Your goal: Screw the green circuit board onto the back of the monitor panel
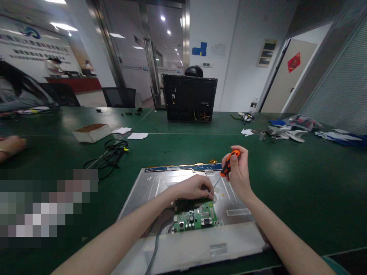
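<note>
Office-type room with glass doors at the back, and one long green table running through it. The right hand is wrapped around an orange-and-black screwdriver, gripping the handle with the shaft angled down and left toward the edge of a green circuit board. The tip is hidden behind the left hand, so I can't tell if it's seated in a screw. That left hand rests curled on top of the board, fingertips pressed down right where the shaft lands; it looks to be steadying rather than grasping anything.

The board sits on the metal back of a flat monitor panel, lying face down in front of the person, with a grey cable running off toward the near edge.

Risk as I see it: the driver is held at a slant, so it could cam out and skid into the left fingers or gouge the board.

Further out there's a tangle of black cables, a small white box, a black chassis, and someone else's hand at the left edge.
</note>
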Action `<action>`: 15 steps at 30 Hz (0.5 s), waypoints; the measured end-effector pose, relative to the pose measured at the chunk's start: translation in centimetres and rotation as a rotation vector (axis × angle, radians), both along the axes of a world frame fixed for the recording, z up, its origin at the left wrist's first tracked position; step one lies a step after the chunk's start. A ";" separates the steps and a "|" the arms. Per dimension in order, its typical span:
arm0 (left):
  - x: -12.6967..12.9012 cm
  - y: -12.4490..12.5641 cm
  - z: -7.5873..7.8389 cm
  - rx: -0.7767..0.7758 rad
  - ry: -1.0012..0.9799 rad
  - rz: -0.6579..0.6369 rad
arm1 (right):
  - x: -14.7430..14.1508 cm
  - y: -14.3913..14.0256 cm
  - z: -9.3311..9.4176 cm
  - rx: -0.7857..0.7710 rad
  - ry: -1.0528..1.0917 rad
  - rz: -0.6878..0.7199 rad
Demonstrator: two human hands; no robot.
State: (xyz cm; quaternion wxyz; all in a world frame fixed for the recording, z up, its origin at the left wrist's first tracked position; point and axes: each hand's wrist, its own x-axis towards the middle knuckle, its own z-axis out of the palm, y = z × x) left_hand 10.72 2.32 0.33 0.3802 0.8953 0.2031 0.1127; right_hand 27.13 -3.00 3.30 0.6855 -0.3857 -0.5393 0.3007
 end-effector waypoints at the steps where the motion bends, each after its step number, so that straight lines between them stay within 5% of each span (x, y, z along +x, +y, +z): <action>1: 0.0 0.0 -0.1 -0.002 -0.001 0.002 | -0.1 0.2 0.0 -0.081 0.094 0.051; 6: -0.2 0.1 -0.2 -0.010 -0.001 0.012 | 0.1 1.8 -0.6 -0.397 0.441 0.183; 15: -0.4 0.2 -0.1 -0.034 -0.006 -0.018 | 0.2 1.3 -0.2 -0.307 0.300 0.147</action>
